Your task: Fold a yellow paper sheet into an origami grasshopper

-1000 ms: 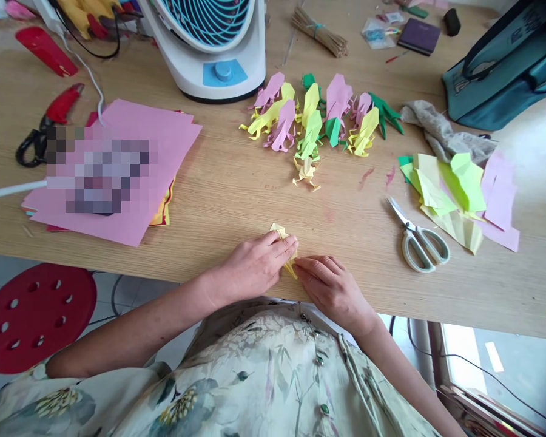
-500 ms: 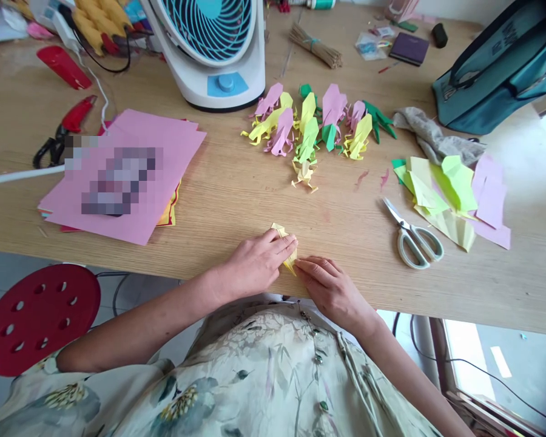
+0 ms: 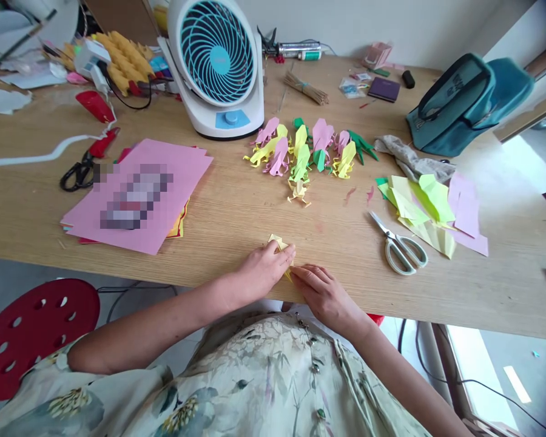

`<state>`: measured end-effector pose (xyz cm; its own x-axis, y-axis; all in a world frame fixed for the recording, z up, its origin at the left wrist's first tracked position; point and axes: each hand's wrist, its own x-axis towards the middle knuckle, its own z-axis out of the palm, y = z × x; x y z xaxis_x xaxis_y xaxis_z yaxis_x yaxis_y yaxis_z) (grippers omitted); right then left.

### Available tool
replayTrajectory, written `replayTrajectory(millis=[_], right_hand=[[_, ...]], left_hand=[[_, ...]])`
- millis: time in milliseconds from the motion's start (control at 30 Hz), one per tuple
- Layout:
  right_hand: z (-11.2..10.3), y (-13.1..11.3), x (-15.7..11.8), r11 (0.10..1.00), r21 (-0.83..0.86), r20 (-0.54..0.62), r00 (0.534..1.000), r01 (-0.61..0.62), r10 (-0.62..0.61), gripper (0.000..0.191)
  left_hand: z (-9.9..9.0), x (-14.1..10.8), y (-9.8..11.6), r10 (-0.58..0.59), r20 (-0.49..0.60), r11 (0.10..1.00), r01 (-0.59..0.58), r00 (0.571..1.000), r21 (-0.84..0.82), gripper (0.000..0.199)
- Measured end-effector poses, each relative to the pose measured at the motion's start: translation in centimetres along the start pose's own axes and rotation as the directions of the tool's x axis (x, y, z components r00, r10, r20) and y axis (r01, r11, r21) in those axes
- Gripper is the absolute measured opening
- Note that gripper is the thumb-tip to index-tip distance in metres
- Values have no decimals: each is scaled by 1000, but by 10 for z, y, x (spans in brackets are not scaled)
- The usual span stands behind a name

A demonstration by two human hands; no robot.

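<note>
A small folded piece of yellow paper (image 3: 277,241) lies at the table's front edge, partly covered by my fingers. My left hand (image 3: 266,267) presses on it from above, fingers together around its middle. My right hand (image 3: 323,291) pinches its lower right end, fingers closed. Beyond my hands stands a group of folded paper figures in pink, yellow and green, with a pale yellow figure (image 3: 299,192) nearest to me.
White-handled scissors (image 3: 404,252) and paper scraps (image 3: 466,206) lie to the right. Pink sheets (image 3: 182,176) with a pixelated object on top are at the left. Behind are a fan (image 3: 227,121), a teal bag (image 3: 446,121) and a grey cloth (image 3: 414,162).
The camera view has tilted up, showing more of the wall and the table's back. My hands stay on the yellow paper with nearly the same grip.
</note>
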<state>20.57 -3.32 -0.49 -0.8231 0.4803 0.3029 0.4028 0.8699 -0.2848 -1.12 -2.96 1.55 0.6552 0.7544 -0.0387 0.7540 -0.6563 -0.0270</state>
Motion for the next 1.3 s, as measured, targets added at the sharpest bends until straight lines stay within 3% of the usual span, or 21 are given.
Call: replayTrajectory(millis=[233,400,600,1133,1300], right_hand=[[6,-6,-4,995,-100,-18,1000,-24,23,40],[13,-7,-10,995,-74,-91,994,-69,62,40],[14,-6,-13,996,-59,-82,995,-64,59,41],[2,-16,-4,994,63,-128,987,-93,101,46],[6,-16,-6,985,104,-113,982,-137,149,50]], left_hand=[[-11,-1,-4,18,6,999,-18,1000,48,54],[-11,-3,-2,16,13,997,-17,1000,77,56],[-9,-1,4,-23,35,994,19,999,106,55],[-5,-8,-8,-9,-112,997,0,994,-81,55],[-7,-34,-11,-37,-217,977,-10,976,-213,65]])
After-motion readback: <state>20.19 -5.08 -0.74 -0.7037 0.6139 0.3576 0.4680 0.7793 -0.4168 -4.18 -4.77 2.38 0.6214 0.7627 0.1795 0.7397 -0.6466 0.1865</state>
